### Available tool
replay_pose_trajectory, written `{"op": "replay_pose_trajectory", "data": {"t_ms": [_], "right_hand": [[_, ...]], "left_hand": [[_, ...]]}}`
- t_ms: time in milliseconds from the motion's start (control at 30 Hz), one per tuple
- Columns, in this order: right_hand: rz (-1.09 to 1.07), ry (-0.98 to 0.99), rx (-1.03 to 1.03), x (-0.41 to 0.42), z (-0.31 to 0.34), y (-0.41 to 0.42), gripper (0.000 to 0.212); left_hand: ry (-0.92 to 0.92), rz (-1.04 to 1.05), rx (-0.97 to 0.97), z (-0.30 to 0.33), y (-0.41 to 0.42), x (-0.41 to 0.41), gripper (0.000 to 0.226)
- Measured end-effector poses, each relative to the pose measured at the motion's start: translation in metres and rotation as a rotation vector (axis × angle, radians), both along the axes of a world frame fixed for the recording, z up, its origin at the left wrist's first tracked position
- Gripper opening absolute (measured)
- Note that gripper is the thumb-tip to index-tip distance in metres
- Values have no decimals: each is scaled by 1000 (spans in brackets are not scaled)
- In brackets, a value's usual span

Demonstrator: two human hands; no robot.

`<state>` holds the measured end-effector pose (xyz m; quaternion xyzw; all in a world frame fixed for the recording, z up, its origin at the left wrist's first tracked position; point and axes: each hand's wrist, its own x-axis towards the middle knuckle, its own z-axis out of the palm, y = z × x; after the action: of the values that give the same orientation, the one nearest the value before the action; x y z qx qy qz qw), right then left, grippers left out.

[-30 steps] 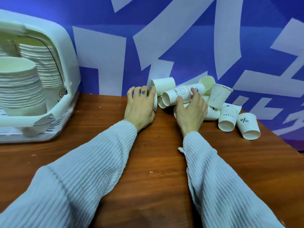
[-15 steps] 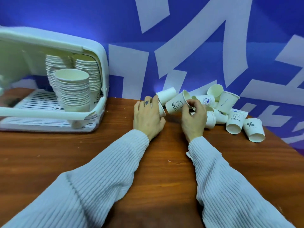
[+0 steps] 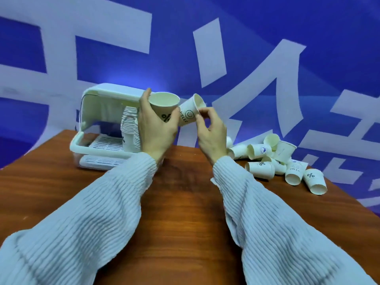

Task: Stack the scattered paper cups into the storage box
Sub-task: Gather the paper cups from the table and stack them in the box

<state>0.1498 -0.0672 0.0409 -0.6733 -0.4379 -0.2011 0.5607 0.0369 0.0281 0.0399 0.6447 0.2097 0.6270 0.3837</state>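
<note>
Both hands raised above the brown wood-grain desk (image 3: 185, 212), sleeves of pale ribbed knit running back toward the camera. Left hand (image 3: 156, 128) wrapped around a white paper cup printed with a percent sign (image 3: 164, 105), thumb on the near side, fingers curled behind, mouth of the cup tipped up and toward the viewer. Right hand (image 3: 209, 130) pinching a white paper cup printed with a smiley and the word HELLO (image 3: 189, 113) near its rim between thumb and fingers, cup tilted with its mouth up and to the right, base pointing down-left toward the first cup. Two held cups just beside each other, sides close or touching; contact not clear enough to call. Behind and left of the left hand, a white plastic storage box with a raised curved lid and a slotted floor (image 3: 98, 128), standing at the far left part of the desk against the wall. Inside the box, tall stacks of nested white paper cups (image 3: 128, 130), partly hidden by the left hand. To the right, a scattered heap of white paper cups (image 3: 275, 159) lying on their sides or standing mouth-down near the far right edge of the desk, well apart from the box. Behind everything, a blue wall with large white graphic shapes (image 3: 246, 48).
</note>
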Motion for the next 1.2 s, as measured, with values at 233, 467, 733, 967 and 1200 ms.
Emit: {"op": "replay_pose_trajectory", "data": {"t_ms": [233, 467, 733, 967, 1200], "right_hand": [[190, -177, -442, -34, 30, 67, 25], [231, -203, -890, -43, 25, 75, 39], [110, 54, -365, -26, 8, 44, 29], [-11, 74, -448, -8, -24, 12, 33], [-28, 200, -373, 12, -40, -22, 29]], "left_hand": [[-69, 83, -137, 10, 63, -47, 85], [80, 89, -51, 7, 78, -53, 78], [589, 7, 260, 13, 97, -20, 54], [1150, 233, 529, -13, 91, -26, 79], [820, 127, 213, -31, 72, -19, 102]]}}
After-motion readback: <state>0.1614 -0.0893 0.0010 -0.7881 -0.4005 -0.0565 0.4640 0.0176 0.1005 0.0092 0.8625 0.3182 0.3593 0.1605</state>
